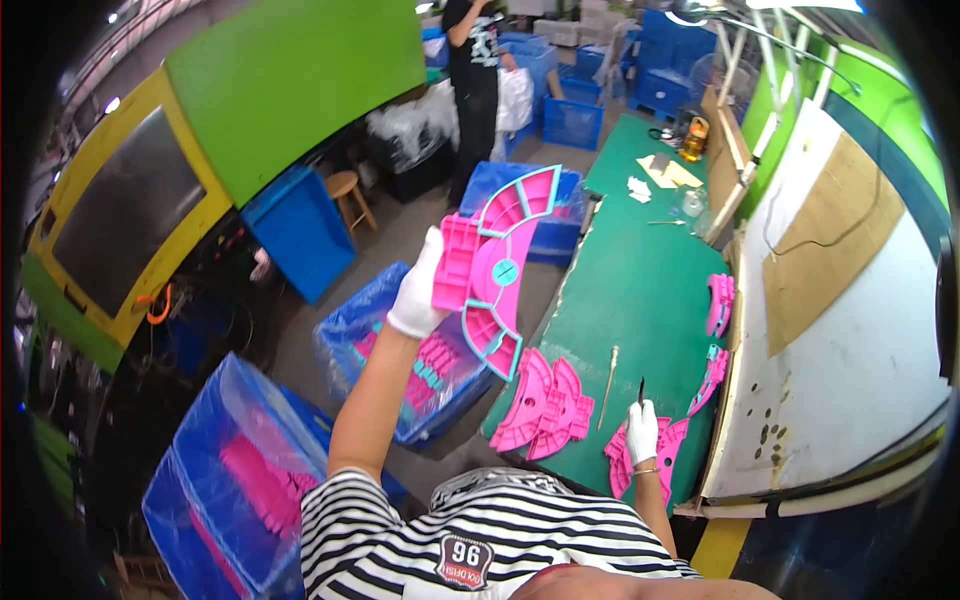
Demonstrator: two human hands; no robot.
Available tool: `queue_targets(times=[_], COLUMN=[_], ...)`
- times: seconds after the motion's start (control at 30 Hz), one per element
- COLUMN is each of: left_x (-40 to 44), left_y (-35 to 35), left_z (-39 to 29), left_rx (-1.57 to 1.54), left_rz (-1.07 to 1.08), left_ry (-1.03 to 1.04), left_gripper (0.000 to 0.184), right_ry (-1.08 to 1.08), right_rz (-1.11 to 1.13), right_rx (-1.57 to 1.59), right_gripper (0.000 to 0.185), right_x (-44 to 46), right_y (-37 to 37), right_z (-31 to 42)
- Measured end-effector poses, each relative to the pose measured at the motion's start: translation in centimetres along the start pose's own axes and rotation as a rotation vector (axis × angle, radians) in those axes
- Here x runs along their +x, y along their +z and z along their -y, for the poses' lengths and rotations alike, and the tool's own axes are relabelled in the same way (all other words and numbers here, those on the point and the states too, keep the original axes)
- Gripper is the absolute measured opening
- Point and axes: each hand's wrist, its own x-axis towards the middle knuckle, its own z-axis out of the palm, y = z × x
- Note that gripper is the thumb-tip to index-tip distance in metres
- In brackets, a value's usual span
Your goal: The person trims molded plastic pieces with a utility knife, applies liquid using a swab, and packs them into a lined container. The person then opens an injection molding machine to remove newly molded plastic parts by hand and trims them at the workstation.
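My left hand (pixel 420 288), in a white glove, grips a pink plastic part with teal edging (pixel 508 245) by its ribbed pink end. It is raised over the gap between a blue crate and the table. My right hand (pixel 643 432), also gloved, is closed around a thin dark tool (pixel 642 388) that points away from me; its exact kind is too small to tell. Just beneath that hand lie pink plastic parts (pixel 618 462) on the green table (pixel 620 280). A stack of pink curved parts (pixel 545 405) rests at the table's near left corner.
A thin stick-like tool (pixel 609 388) lies mid-table. More pink parts (pixel 719 305) line the right edge. Lined blue crates (pixel 245 410) holding pink parts stand at left. Farther back are a stool (pixel 345 190), a bottle (pixel 693 140) and a standing person (pixel 475 90).
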Motion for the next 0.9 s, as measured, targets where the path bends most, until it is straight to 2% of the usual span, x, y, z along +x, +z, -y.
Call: queue_targets(times=[0.07,0.13,0.17,0.27,0.37,0.47,0.53,0.57,0.6,0.67,0.73,0.83,0.87,0.9], left_x=[-0.6,-0.8,-1.2,-1.6,-1.5,-1.7,-2.2,-2.5,-2.6,-2.8,-3.1,-3.7,-3.9,-4.2], left_y=[1.6,2.7,3.5,3.9,2.7,2.1,1.1,1.3,1.9,2.9,3.1,3.7,4.5,5.4], left_z=[-1.5,-2.0,-2.7,-3.0,-2.4,-2.3,-2.2,-2.4,-2.9,-3.3,-3.4,-3.4,-3.6,-4.0], left_rx=[-0.065,0.227,0.058,0.070,0.030,0.098,0.675,0.512,0.508,0.311,0.355,0.320,0.314,0.375], left_rz=[0.103,0.093,0.137,0.212,0.215,0.226,0.250,0.292,0.295,0.303,0.323,0.266,0.279,0.322], left_ry=[-0.071,0.016,-0.044,-0.040,-0.081,-0.084,0.134,0.049,0.041,-0.112,-0.107,-0.297,-0.313,-0.285], left_gripper=[0.044,0.049,0.050,0.051,0.052,0.054,0.054,0.052,0.052,0.051,0.051,0.060,0.060,0.061], right_ry=[0.015,0.023,-0.002,0.020,-0.050,0.005,-0.021,-0.011,-0.003,-0.085,-0.142,-0.169,-0.302,-0.334], right_rz=[-0.046,-0.069,-0.080,-0.086,-0.148,-0.114,-0.141,-0.138,-0.142,-0.139,-0.100,0.008,-0.012,0.020], right_rx=[-0.067,-0.062,-0.082,-0.105,-0.108,0.007,-0.007,-0.074,-0.076,-0.152,-0.073,0.205,0.185,0.267], right_gripper=[0.022,0.023,0.024,0.027,0.023,0.025,0.028,0.030,0.030,0.034,0.034,0.032,0.029,0.028], right_x=[-0.3,-0.2,0.1,-0.6,-0.7,-0.3,-0.8,-0.9,-0.9,-0.6,0.6,0.7,1.3,1.6], right_y=[-0.1,-0.3,-0.2,-0.2,-0.2,-0.2,-0.4,-0.6,-0.6,-0.7,-0.5,-0.1,0.3,0.6], right_z=[1.2,1.6,0.8,2.2,2.5,2.4,3.3,4.2,5.1,6.6,8.0,17.4,19.3,21.6])
